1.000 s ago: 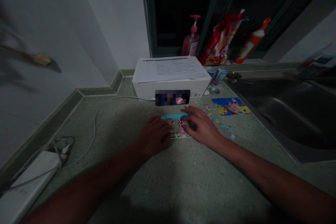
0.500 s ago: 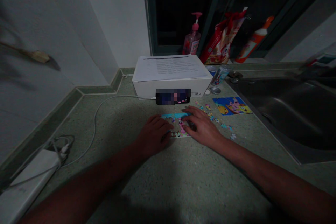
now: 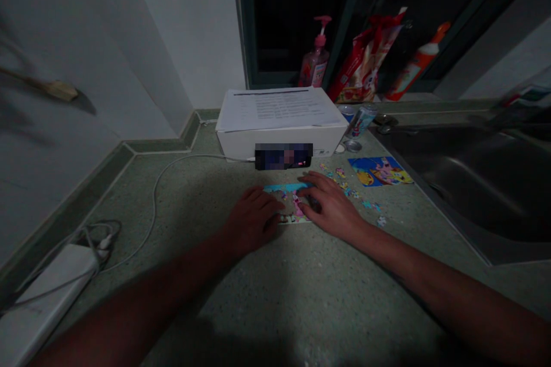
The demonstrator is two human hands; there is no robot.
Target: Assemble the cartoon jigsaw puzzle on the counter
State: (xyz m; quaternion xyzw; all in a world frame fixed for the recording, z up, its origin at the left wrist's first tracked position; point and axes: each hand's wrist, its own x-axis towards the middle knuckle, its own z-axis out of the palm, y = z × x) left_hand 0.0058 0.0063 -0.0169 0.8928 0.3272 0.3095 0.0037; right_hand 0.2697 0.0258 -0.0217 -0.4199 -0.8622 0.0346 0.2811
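Observation:
A partly assembled jigsaw puzzle [image 3: 287,188] lies flat on the speckled green counter, with a blue strip along its far side and a gap in its middle. My left hand [image 3: 255,219] rests over its left edge, fingers stretched and holding nothing that I can see. My right hand [image 3: 329,203] lies over the right edge, fingers apart, thumb beside a pink part of the puzzle. Both hands hide portions of it. Loose jigsaw pieces [image 3: 367,205] are scattered just right of my right hand. Beyond them lies a colourful cartoon picture card [image 3: 381,172].
A phone [image 3: 283,157] on a white cable leans against a white box [image 3: 279,114] topped with printed paper. A can [image 3: 362,120] stands by the box. The metal sink [image 3: 467,183] is at right, a power strip [image 3: 60,281] at left. Bottles and a red bag line the windowsill.
Both hands keep nearly the same place on the puzzle. The whole view has shifted very slightly; nothing has visibly been picked up or let go.

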